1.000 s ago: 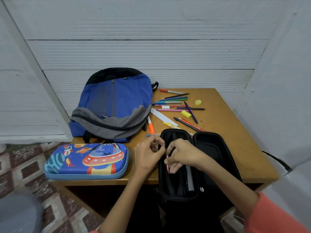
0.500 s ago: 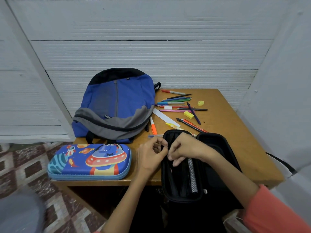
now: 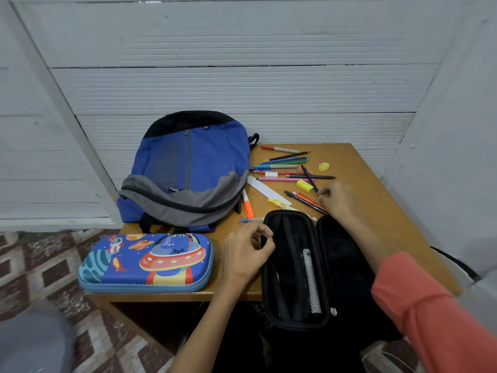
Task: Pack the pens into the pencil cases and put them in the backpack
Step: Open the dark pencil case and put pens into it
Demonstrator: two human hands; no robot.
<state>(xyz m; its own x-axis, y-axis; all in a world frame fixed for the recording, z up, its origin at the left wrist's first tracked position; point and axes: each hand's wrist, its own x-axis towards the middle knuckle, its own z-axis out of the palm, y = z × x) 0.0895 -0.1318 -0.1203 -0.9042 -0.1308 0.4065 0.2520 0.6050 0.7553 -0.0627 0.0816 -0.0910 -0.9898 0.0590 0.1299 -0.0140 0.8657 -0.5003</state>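
A black pencil case [image 3: 291,267] lies open at the table's front edge, hanging partly over it, with pens inside. My left hand [image 3: 246,254] pinches its left rim. My right hand [image 3: 337,199] is beyond the case, fingers curled down on a red and a black pen [image 3: 302,199]; whether it holds one I cannot tell. Several loose pens and pencils [image 3: 282,164] lie at the back of the table. A blue cartoon pencil case [image 3: 145,262] lies zipped at the front left. The blue and grey backpack [image 3: 188,170] leans on the wall, zipped.
On the wooden table [image 3: 382,219] lie a yellow eraser [image 3: 304,185], a yellow sharpener [image 3: 324,166], a white strip [image 3: 266,191], an orange marker [image 3: 248,204] and a clear pen [image 3: 251,219]. White walls stand close behind and on the right.
My right hand has left the black case and reached forward and right to the loose pens. My left hand stays at the case's left rim.
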